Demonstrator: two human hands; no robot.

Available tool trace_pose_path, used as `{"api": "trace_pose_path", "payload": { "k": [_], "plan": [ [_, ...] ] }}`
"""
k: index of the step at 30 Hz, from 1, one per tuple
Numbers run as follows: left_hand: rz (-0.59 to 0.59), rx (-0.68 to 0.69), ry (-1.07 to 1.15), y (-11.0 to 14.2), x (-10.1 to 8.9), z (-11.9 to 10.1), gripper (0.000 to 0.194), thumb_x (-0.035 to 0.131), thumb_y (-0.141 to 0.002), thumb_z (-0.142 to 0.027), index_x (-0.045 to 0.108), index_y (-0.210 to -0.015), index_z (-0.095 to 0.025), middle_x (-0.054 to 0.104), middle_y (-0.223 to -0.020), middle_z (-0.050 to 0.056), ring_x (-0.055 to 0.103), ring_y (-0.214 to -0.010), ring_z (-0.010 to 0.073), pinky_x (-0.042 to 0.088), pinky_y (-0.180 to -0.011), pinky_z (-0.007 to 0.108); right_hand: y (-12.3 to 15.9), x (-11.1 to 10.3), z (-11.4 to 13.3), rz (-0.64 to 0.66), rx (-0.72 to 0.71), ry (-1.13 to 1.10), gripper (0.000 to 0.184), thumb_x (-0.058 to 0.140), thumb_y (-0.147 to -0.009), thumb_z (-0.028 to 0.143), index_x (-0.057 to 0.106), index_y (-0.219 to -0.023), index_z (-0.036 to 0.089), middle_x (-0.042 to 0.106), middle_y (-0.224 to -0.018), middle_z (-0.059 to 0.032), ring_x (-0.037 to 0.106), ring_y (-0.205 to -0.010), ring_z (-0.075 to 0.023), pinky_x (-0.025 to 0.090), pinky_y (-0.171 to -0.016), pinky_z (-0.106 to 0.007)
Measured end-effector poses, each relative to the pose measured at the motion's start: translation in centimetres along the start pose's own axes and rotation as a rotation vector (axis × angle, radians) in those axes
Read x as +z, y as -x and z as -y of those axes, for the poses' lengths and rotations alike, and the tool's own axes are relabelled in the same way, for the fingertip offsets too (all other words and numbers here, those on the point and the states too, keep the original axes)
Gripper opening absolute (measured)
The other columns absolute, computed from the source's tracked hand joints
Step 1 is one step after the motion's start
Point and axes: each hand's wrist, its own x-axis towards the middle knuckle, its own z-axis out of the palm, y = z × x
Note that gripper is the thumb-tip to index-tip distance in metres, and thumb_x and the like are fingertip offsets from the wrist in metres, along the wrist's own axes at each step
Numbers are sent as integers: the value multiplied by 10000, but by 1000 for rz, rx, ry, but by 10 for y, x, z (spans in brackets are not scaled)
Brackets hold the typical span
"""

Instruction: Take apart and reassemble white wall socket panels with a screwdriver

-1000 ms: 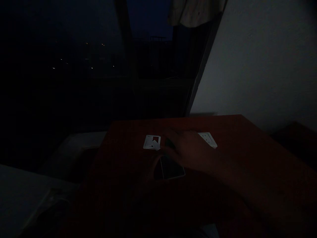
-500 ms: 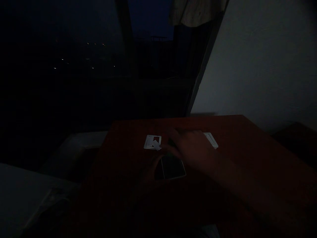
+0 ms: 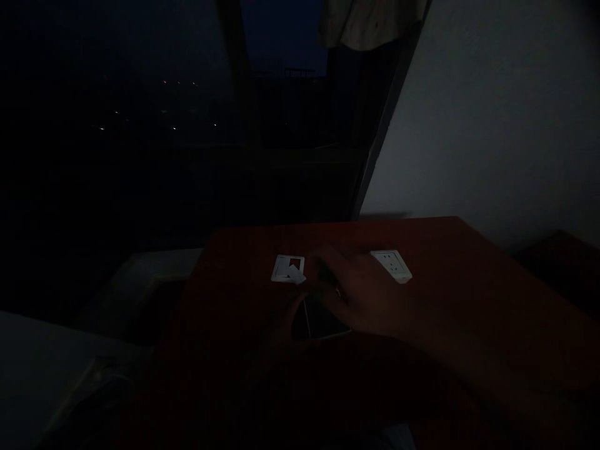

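Observation:
The scene is very dim. My left hand (image 3: 282, 322) is closed around the left side of a dark square box (image 3: 325, 320) with thin pale edges, low over the near middle of the table. My right hand (image 3: 368, 290) reaches over the box's upper right side, fingers curled together. Something dark green shows at its fingers, but I cannot make out what it is. Beyond the hands lies a white switch frame (image 3: 275, 275) with an open part and a loose white piece (image 3: 296, 274) across it. A white wall socket plate (image 3: 394, 265) lies behind my right hand, partly covered by it.
The reddish-brown table (image 3: 435, 250) stands against a pale wall (image 3: 492, 125) on the right. A dark window (image 3: 187, 162) with small lights outside lies beyond it, and a cloth (image 3: 370, 25) hangs at the top. A pale ledge (image 3: 164, 261) is left of the table.
My right hand has shifted slightly down and turned over the box, uncovering more of the socket plate. My left hand and the box stay nearly in place.

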Motion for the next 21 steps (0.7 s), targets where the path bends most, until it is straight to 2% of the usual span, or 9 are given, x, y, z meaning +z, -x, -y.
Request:
{"api": "trace_pose_path", "payload": {
  "k": [3,6,9,11,13,15,18,21],
  "plan": [
    [-1,13,-2,-2,0,0,850,750,-677,-493,373,-1403,-262,379,-1470,126,343,-1340,379,314,-1085,506,1,1,-2,10,-9,-53,387,526,-833,197,446,-1211,181,632,-1127,-79,620,-881,-187,422,-687,-295],
    [4,23,-5,-3,0,2,862,759,-668,-487,370,-1403,-259,358,-1483,118,306,-1362,375,282,-1106,520,-2,6,-2,-22,20,84,319,471,-921,331,479,-1204,184,668,-1035,-88,634,-805,-195,395,-608,-287],
    [9,25,-17,-4,1,6,874,744,-682,-506,345,-1412,-240,341,-1490,120,305,-1364,363,288,-1101,536,-4,6,0,-17,56,196,354,426,-936,434,530,-1159,179,679,-985,-97,637,-760,-214,381,-567,-291],
    [14,56,-13,-4,1,9,889,743,-684,-511,331,-1415,-218,345,-1486,124,321,-1357,349,296,-1104,520,-4,3,1,8,31,136,354,440,-925,369,501,-1217,179,662,-1061,-102,638,-847,-226,418,-624,-307],
    [19,90,0,-3,0,9,871,732,-705,-501,319,-1419,-223,362,-1477,111,354,-1339,335,322,-1096,495,-3,0,2,24,-27,25,432,481,-882,257,431,-1306,189,620,-1180,-106,615,-974,-226,445,-724,-325],
    [16,96,-3,-3,-1,8,859,726,-715,-495,315,-1422,-234,376,-1469,101,378,-1323,340,351,-1078,487,-3,0,3,36,-65,-30,480,500,-867,209,402,-1337,203,594,-1239,-100,602,-1020,-214,450,-787,-332],
    [17,77,-36,-4,-1,6,868,741,-696,-497,336,-1415,-228,367,-1473,108,366,-1329,350,342,-1082,498,-5,2,5,24,2,95,375,474,-925,349,463,-1272,207,645,-1151,-93,644,-896,-222,460,-699,-325],
    [32,88,-25,-5,-1,6,860,744,-703,-473,325,-1419,-246,345,-1488,99,328,-1357,329,321,-1098,493,-7,5,6,10,123,234,370,403,-941,455,508,-1190,203,687,-986,-88,657,-756,-232,432,-593,-308]
  ]
}}
